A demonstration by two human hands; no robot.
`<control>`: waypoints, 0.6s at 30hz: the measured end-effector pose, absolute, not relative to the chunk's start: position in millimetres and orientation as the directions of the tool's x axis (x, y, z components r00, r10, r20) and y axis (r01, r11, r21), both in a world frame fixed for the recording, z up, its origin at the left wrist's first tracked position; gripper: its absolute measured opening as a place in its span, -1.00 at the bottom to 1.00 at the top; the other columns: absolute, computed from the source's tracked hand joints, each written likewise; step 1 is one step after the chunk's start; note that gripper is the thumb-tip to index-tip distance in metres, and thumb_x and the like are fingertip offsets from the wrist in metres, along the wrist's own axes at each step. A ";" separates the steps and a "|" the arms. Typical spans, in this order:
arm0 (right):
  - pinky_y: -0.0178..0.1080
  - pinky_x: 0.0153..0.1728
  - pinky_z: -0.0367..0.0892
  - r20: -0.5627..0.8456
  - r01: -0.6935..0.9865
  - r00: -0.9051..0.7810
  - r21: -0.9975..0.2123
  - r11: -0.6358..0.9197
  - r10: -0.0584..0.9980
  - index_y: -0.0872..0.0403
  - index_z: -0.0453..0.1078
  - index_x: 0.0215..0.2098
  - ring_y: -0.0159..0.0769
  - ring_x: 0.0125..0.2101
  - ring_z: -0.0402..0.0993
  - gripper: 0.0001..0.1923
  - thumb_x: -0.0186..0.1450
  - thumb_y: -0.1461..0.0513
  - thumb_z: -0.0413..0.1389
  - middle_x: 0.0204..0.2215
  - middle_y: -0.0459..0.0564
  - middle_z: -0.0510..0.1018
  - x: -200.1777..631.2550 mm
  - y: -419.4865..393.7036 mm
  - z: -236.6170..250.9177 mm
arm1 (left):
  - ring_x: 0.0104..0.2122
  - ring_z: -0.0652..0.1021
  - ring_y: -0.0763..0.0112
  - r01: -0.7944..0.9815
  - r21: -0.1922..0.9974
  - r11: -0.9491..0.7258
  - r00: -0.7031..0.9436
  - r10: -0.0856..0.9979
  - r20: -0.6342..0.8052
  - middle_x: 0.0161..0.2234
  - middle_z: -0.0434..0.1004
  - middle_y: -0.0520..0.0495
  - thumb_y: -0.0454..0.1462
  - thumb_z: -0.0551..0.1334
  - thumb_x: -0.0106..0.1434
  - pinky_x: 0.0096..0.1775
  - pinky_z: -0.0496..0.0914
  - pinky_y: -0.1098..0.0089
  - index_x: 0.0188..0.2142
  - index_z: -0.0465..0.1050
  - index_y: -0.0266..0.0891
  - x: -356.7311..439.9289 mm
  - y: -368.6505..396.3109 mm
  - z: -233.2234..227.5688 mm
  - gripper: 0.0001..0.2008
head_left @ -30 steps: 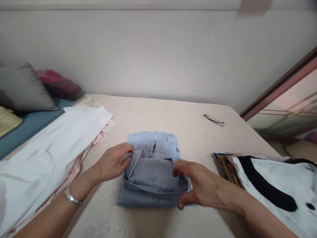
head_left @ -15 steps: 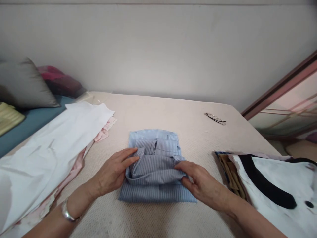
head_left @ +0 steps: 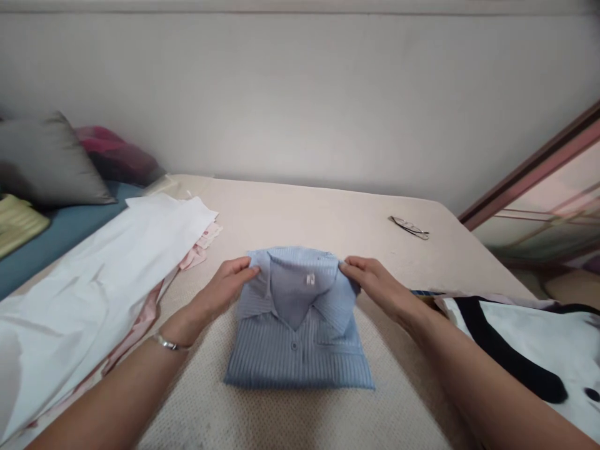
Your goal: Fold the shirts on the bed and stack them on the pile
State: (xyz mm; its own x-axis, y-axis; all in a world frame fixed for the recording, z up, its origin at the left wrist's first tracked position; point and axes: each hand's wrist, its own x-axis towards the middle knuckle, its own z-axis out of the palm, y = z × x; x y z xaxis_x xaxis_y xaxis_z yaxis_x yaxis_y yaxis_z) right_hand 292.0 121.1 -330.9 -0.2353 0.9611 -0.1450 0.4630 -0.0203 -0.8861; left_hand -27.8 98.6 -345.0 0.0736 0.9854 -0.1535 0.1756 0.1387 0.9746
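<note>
Fingers (head_left: 244, 270) of both hands pinch the collar corners of the folded pale-blue striped cotton shirt (head_left: 297, 350), squaring it on the cream textured bed (head_left: 304, 212), between a white cloth heap (head_left: 94, 287) and, smaller, thin-framed glasses (head_left: 409, 227).

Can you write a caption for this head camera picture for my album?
Left hand and right hand grip the folded blue striped shirt by its collar.
</note>
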 end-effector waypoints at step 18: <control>-0.17 -0.16 0.34 0.142 0.636 0.127 -0.771 0.029 0.982 0.11 0.47 -0.06 -0.20 -0.25 0.49 -0.56 0.19 0.02 0.16 -0.27 0.06 0.59 269.4 168.7 -389.1 | -0.25 0.51 0.29 0.223 0.955 0.194 -0.024 0.981 -0.194 -0.21 0.57 -0.12 -0.02 0.39 0.07 -0.26 0.31 0.38 0.04 0.50 -0.28 -12.7 159.2 -379.3 -0.40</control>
